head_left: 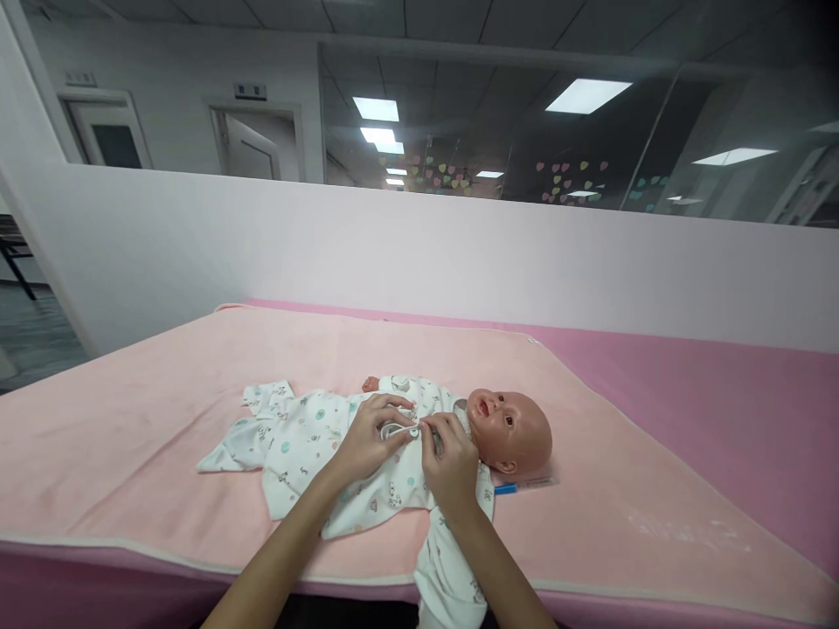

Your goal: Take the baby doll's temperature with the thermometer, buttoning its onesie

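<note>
A baby doll [517,428] lies on its back, its head to the right, dressed in a white printed baby gown [308,437]. Over the doll's chest, my left hand [375,437] is closed on a thin white strip [395,428] that looks like a tie of the gown. The strip forms a small loop by the fingers. My right hand [449,454] pinches the strip's other side, fingertips almost meeting those of the left. One gown sleeve [449,568] hangs toward me under my right forearm. The doll's far hand [370,384] shows past the other sleeve.
A peach blanket [157,384] with a pale edge covers much of a pink surface [688,384]. A clear thin object with a blue end [506,489] lies beside the doll's head. Behind stands a low white partition [419,253], with glass panels above it.
</note>
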A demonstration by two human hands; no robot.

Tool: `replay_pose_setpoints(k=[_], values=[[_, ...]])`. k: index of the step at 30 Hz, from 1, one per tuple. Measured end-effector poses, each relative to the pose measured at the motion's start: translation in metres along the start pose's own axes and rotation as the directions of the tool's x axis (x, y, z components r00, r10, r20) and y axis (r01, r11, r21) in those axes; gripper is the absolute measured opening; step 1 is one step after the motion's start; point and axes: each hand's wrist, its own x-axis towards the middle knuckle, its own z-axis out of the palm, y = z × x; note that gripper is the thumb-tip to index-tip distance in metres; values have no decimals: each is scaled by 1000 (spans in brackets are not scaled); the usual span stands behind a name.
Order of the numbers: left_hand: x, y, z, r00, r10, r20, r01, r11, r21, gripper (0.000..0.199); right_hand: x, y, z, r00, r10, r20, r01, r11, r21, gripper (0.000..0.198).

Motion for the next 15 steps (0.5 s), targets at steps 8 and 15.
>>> replay_pose_setpoints(k=[8, 15], values=[[3, -3, -3, 998, -46, 44, 48, 998, -37, 5, 1, -1, 0, 1000, 17, 17, -17, 1000, -22, 22], [4, -8, -8, 989, -62, 135, 79, 989, -123, 10, -1, -2, 0, 999, 18, 32, -17, 1000, -7, 22]])
